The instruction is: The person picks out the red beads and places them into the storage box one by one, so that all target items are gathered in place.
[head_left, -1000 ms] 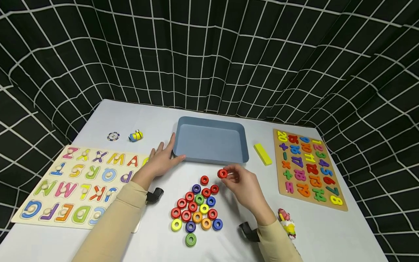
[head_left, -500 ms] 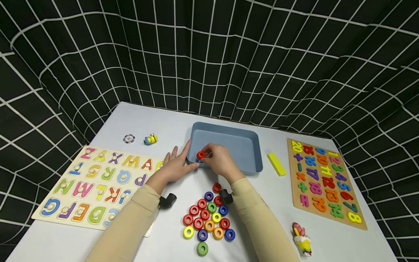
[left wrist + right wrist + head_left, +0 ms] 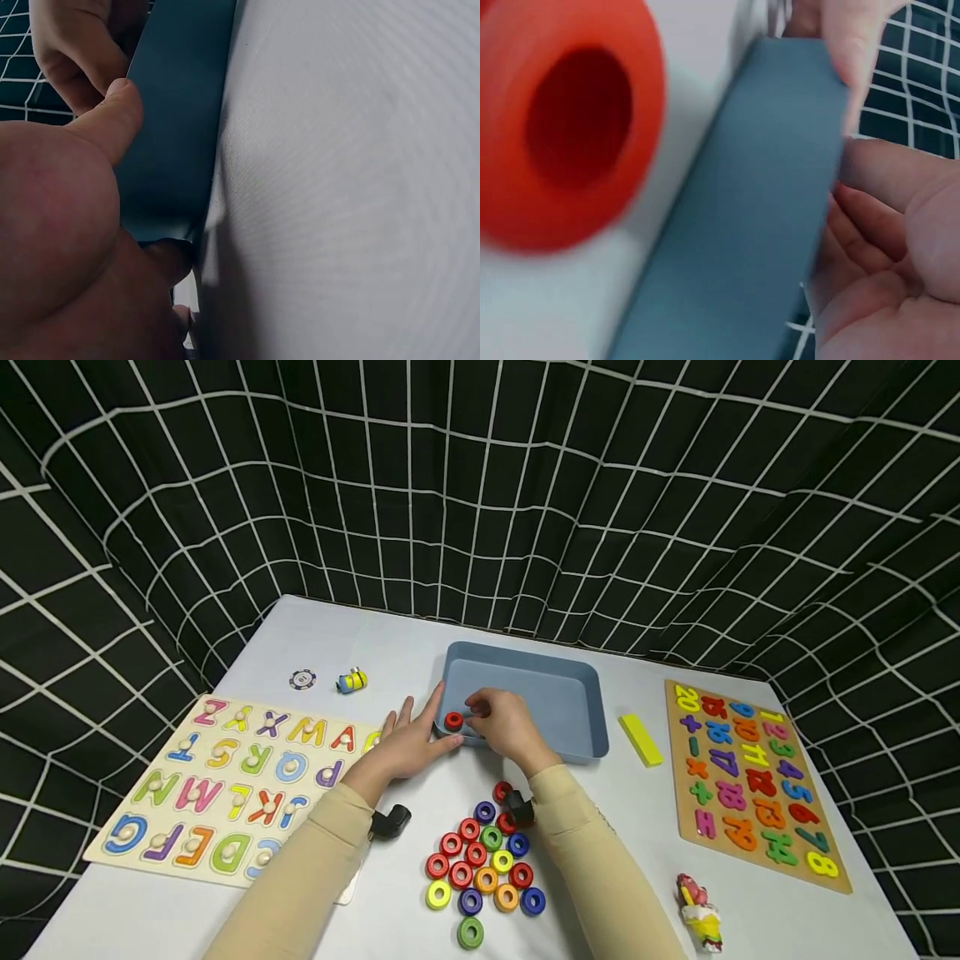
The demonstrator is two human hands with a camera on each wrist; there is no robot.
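A red ring (image 3: 453,721) lies in the front left corner of the blue-grey tray (image 3: 525,670). Just right of it, inside the tray, is my right hand (image 3: 510,727), its thumb and fingertips parted and a small gap between them and the ring. My left hand (image 3: 405,747) rests against the tray's left front corner with fingers spread, the thumb on the front rim. In the left wrist view that thumb (image 3: 112,120) touches the top of the tray's wall (image 3: 180,112). A large blurred red ring (image 3: 570,112) shows close up in the right wrist view, outside the tray.
Several coloured rings (image 3: 475,854) lie grouped in front of the tray. A letter puzzle board (image 3: 225,793) is at left, a number board (image 3: 757,777) at right. A yellow block (image 3: 641,740), a minion figure (image 3: 352,681), a poker chip (image 3: 303,679) and an ice-cream figurine (image 3: 700,912) lie around.
My right hand has carried a red ring from above the group into the tray's front left corner and let go of it. The left hand stays at the tray; the head view has shifted.
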